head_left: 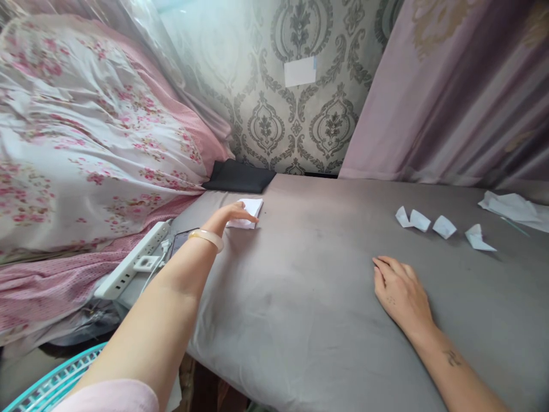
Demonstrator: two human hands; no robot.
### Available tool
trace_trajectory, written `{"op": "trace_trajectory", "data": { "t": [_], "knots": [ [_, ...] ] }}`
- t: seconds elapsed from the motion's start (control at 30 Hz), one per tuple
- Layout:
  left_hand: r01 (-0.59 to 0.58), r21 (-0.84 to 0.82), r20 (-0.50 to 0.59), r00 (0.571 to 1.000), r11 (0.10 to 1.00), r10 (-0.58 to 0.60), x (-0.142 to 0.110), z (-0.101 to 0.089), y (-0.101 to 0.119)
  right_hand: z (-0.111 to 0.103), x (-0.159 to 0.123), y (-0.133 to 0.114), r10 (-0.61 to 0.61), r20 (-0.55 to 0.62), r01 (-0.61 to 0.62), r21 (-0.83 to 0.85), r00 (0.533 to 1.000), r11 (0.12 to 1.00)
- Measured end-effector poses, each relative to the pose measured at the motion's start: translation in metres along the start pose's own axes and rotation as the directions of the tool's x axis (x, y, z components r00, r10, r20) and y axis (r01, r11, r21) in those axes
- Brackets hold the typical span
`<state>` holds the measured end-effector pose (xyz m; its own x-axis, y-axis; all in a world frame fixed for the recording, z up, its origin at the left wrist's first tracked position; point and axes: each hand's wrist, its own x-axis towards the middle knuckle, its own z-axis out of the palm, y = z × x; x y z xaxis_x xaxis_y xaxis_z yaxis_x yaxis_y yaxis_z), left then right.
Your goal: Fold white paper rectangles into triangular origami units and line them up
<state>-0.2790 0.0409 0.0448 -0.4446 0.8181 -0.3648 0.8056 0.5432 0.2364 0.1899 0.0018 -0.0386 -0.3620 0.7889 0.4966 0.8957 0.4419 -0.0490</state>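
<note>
My left hand [240, 213] reaches across the grey-covered surface to a small stack of white paper [254, 207]. Its thumb and fingers are spread over the stack and touch it; a pale bangle [208, 238] circles the wrist. Part of the stack is hidden under the hand. On the right, my right hand [402, 289] rests palm down on the grey sheet [317, 303], fingers loosely bent, with nothing visible in them. Beyond it stand several folded white paper pieces [444, 227] in a loose row, apart from the hand.
A black folded item [240, 176] lies at the back by the wall. Left of my forearm are a white power strip [132, 260] with a plugged-in charger and a partly hidden phone [178, 243]. White sheets [512, 207] and a thin stick [514, 225] lie far right. A turquoise basket [55, 375] is lower left.
</note>
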Motion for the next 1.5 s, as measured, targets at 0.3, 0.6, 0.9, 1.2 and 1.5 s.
{"op": "trace_trajectory", "data": {
  "t": [0.3,0.6,0.9,1.2,1.5],
  "knots": [
    [-0.019,-0.080,-0.015,1.000,0.997,0.017,-0.015,-0.007,0.005,-0.001,0.000,-0.001,0.019,0.014,-0.019,0.001,1.000,1.000],
    [-0.048,-0.258,-0.280,0.960,0.965,-0.027,-0.037,0.004,0.020,-0.004,0.001,-0.005,0.030,0.018,-0.030,0.001,0.999,1.000],
    [-0.513,-0.572,-0.590,0.799,0.640,0.114,-0.099,0.015,0.111,-0.012,0.003,-0.008,0.112,0.079,-0.125,0.177,0.991,0.976],
    [0.258,-0.927,0.111,0.881,-0.271,0.459,-0.174,0.127,0.185,-0.036,0.013,-0.025,0.314,0.472,-0.546,0.809,0.824,0.216],
    [0.257,-0.964,0.209,0.886,-0.064,0.415,-0.171,0.150,0.167,-0.029,0.008,-0.026,0.298,0.600,-0.660,0.732,0.743,0.171]
  ]
}}
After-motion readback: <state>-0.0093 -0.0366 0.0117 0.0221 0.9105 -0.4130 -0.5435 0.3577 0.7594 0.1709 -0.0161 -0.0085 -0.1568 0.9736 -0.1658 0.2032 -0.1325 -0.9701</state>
